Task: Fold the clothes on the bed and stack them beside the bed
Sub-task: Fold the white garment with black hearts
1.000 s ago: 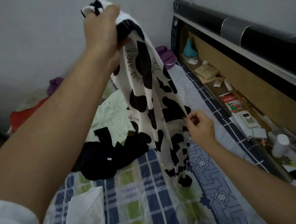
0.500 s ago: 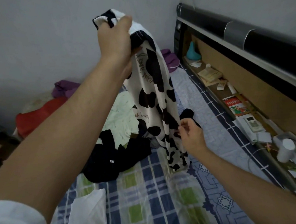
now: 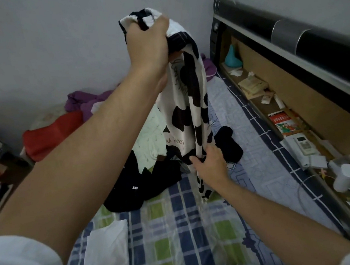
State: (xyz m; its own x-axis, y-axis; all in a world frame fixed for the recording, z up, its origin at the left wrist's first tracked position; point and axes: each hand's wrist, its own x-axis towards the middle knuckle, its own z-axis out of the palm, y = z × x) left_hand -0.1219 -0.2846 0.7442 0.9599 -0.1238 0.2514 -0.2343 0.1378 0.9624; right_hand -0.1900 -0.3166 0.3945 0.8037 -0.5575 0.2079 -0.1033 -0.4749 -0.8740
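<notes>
right hand (image 3: 211, 164) slid inward, both hands gripping cow-print garment (image 3: 185, 109), left hand (image 3: 147, 42) topmost.

I see plain pale grey walls (image 3: 42, 49) meeting in a corner ahead, under dim, even light. On my right runs a headboard (image 3: 288, 32), black and silver along its top, with a brown shelf recess (image 3: 273, 91) beneath it. A blue, green and white checked sheet (image 3: 180, 229) covers the bed.
</notes>
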